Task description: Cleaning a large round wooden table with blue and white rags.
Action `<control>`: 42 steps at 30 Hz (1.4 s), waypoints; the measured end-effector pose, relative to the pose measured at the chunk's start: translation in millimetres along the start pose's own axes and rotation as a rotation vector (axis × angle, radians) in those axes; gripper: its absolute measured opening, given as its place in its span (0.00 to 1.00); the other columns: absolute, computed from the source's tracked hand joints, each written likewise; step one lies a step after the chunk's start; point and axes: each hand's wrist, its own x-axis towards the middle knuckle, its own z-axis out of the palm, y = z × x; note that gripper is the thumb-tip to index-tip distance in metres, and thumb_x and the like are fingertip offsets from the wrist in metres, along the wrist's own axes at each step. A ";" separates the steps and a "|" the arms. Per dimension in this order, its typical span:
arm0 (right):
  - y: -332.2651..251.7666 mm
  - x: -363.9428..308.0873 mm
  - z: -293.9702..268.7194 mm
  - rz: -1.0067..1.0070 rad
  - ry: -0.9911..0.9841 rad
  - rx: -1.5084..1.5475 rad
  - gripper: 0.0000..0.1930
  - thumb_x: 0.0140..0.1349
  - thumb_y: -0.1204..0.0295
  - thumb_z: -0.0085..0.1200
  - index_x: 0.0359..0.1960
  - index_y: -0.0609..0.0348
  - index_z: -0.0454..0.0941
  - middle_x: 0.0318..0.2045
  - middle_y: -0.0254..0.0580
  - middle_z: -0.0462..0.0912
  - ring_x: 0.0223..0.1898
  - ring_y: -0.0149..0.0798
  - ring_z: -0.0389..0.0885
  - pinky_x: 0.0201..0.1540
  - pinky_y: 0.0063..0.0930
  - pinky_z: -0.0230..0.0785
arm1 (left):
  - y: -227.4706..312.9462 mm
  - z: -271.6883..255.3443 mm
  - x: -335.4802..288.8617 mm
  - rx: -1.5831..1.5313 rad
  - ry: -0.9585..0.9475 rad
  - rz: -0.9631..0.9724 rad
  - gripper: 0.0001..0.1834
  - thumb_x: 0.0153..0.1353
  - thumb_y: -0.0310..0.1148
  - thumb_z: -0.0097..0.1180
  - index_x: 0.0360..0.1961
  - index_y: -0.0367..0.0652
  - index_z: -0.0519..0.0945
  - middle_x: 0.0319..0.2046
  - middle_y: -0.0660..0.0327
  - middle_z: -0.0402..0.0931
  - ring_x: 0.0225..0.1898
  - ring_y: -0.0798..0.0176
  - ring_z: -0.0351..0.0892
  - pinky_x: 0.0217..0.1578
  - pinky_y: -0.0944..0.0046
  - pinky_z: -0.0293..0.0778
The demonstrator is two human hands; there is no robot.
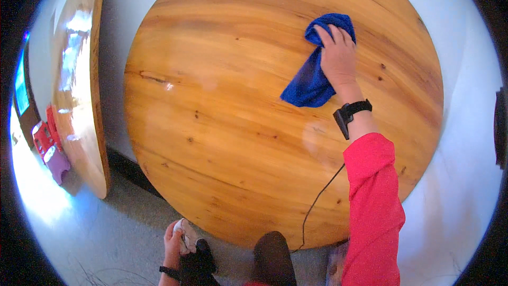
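My right hand (pixel 339 55) rests on a blue cloth (pixel 306 83), its fingers closed over the bunched upper end. The cloth's lower end fans out toward the left, flat on a round wooden table (pixel 227 127). Down at the lower left, off the table's near edge, my left hand (pixel 171 241) grips a crumpled whitish cloth (pixel 187 236). A black device (pixel 343 119) is strapped to my right wrist, and the red sleeve above it is rolled back.
A thin dark cable (pixel 312 204) runs from my right forearm over the table's near edge. My knees (pixel 273 259) are close to that edge. Another glossy wooden tabletop (pixel 79 85) stands at the left, with red (pixel 43 136) and purple (pixel 56 165) seat-like objects beyond.
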 end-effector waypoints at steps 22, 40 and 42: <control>165.4 -255.4 -103.1 0.816 -0.133 -0.243 0.27 0.65 0.67 0.48 0.66 0.56 0.60 0.62 0.61 0.65 0.61 0.61 0.63 0.63 0.50 0.57 | 3.1 18.4 -1.9 0.090 -0.024 0.046 0.17 0.64 0.29 0.48 0.53 0.36 0.73 0.40 0.59 0.78 0.38 0.64 0.79 0.41 0.65 0.77; 72.9 -460.6 -161.1 1.364 -0.358 -0.257 0.29 0.67 0.65 0.45 0.66 0.68 0.55 0.62 0.67 0.64 0.61 0.60 0.66 0.62 0.44 0.61 | 9.6 27.6 -6.5 0.051 -0.061 0.003 0.16 0.64 0.30 0.50 0.52 0.37 0.74 0.40 0.61 0.78 0.38 0.65 0.79 0.39 0.65 0.77; 48.0 -456.6 -164.6 1.436 -0.409 -0.247 0.29 0.67 0.65 0.45 0.66 0.69 0.56 0.61 0.66 0.65 0.61 0.60 0.66 0.62 0.44 0.60 | 12.4 24.9 -7.9 0.052 -0.045 0.004 0.16 0.64 0.30 0.50 0.52 0.37 0.74 0.41 0.61 0.78 0.38 0.65 0.79 0.40 0.65 0.77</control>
